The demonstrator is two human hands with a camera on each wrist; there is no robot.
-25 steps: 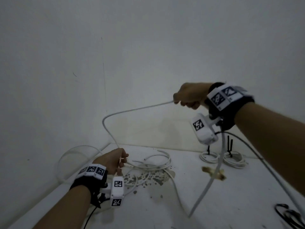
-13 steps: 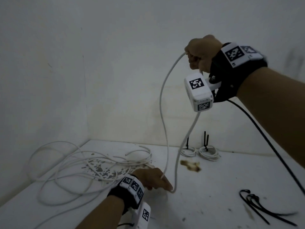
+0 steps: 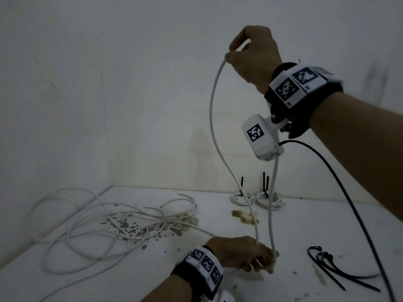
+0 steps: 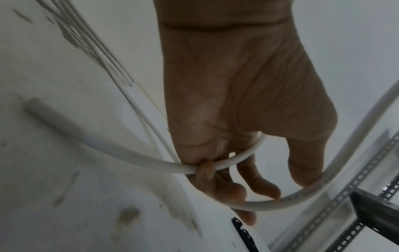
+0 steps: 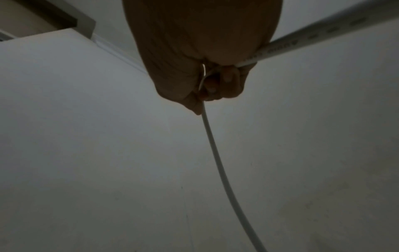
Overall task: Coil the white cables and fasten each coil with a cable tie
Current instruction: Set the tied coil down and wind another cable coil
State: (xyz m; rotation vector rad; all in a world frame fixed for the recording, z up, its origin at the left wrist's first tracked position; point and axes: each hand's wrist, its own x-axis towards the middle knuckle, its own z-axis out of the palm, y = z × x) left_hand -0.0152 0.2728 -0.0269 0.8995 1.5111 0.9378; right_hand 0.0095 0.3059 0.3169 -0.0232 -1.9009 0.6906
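A white cable (image 3: 214,136) makes a tall narrow loop between my hands. My right hand (image 3: 250,55) grips its top high against the wall; the right wrist view shows the right hand (image 5: 207,81) fisted round the white cable (image 5: 218,167). My left hand (image 3: 253,253) holds the loop's bottom low over the white table (image 3: 327,225). In the left wrist view the left hand (image 4: 237,162) has its fingers curled round the white cable (image 4: 226,163). Loose white cables (image 3: 104,223) sprawl at the table's left.
Two tied white coils (image 3: 257,198) with upright black ties stand by the back wall. Loose black cable ties (image 3: 333,267) lie on the table at the right. A black camera lead (image 3: 340,188) hangs from my right wrist. Brown stains (image 3: 243,216) mark the table.
My right hand has risen higher along the wall, pulling the cable into a taller loop. My left hand has moved right from the cable pile and now holds the loop's bottom.
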